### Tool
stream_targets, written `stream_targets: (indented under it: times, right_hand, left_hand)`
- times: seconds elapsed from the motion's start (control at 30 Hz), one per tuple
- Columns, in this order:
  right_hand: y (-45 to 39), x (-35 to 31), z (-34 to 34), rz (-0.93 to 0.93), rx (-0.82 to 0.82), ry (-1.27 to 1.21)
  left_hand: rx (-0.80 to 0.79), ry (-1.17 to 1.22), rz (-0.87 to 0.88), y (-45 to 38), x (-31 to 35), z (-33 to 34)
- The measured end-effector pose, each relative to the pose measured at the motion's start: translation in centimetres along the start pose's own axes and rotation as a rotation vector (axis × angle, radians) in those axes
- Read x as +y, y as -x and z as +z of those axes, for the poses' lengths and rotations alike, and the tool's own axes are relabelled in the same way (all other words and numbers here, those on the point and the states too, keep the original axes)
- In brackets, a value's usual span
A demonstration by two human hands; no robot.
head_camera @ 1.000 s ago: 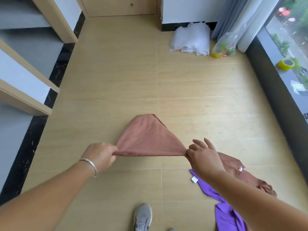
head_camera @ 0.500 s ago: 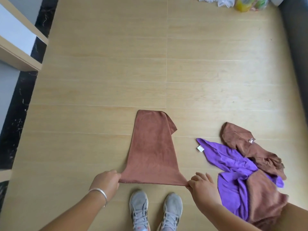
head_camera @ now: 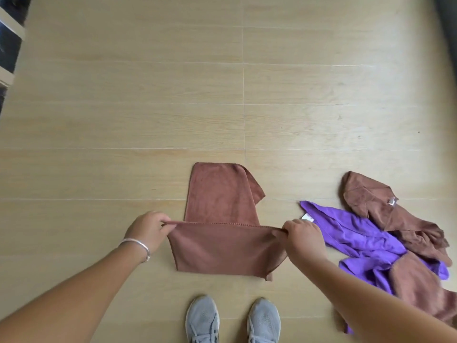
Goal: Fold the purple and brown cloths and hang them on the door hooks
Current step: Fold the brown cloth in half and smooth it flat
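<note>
So there's a brown cloth (head_camera: 220, 219) spread on the wooden floor (head_camera: 148, 95) in the lower middle of the frame, and the person has both hands on it. The left hand (head_camera: 148, 230) is pinched closed on the cloth's left corner, and the right hand (head_camera: 305, 237) is pinched closed on the right corner, with a straight hemmed edge stretched taut between them. The part of the cloth nearer the camera hangs or lies below that edge, and the rest lies flat on the floor above it, toward frame center, with its upper right corner a bit rumpled. There's a silver bracelet (head_camera: 138, 245) on the left wrist.

Off to the right of the right hand, in the lower right of the frame, a purple cloth (head_camera: 358, 241) is heaped with more brown cloths (head_camera: 385, 216), all tangled and overlapping. Grey sneakers (head_camera: 232, 320) sit at the bottom edge, right below the held cloth.
</note>
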State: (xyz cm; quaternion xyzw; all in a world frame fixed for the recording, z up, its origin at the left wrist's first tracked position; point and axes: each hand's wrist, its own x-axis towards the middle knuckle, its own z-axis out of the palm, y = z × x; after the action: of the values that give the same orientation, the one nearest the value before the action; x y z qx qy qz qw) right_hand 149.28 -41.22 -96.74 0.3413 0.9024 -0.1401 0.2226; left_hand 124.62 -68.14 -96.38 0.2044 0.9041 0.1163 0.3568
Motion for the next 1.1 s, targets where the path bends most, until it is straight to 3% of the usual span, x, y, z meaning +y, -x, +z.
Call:
stream_targets:
  times: [0.17, 0.33, 0.47, 0.53, 0.63, 0.73, 0.83, 1.1]
  right_hand:
    - [-10.5, 0.7, 1.7, 0.007, 0.117, 0.019]
    - [-21.0, 1.5, 5.7, -0.009, 0.205, 0.084]
    - [-25.4, 2.6, 9.8, -0.124, 0.359, 0.012]
    - [-24.7, 3.1, 11.7, -0.248, 0.410, 0.012]
    - [-19.4, 3.6, 14.3, -0.483, 0.318, 0.072]
    - [-12.7, 3.2, 17.5, -0.614, 0.139, 0.137]
    - [-9.7, 2.9, 20.2, -0.600, -0.014, 0.276]
    - [-17.4, 5.4, 18.1, -0.586, -0.014, 0.441]
  left_hand:
    - [0.109, -0.012, 0.056, -11.9, 0.8, 1.4]
    - [0.210, -0.172, 0.093, -22.8, 0.9, 5.5]
    - [0.245, -0.278, 0.040, -25.5, -0.4, 10.2]
    - [0.335, -0.375, 0.232, -23.9, -1.8, 12.6]
    - [0.324, -0.544, 0.637, -18.8, -3.2, 15.3]
    - [0.128, -0.663, 0.796, -14.0, -4.1, 18.7]
    - [0.018, -0.716, 0.727, -11.5, -5.5, 22.3]
    - [0.076, -0.731, 0.590, -18.0, -3.4, 20.9]
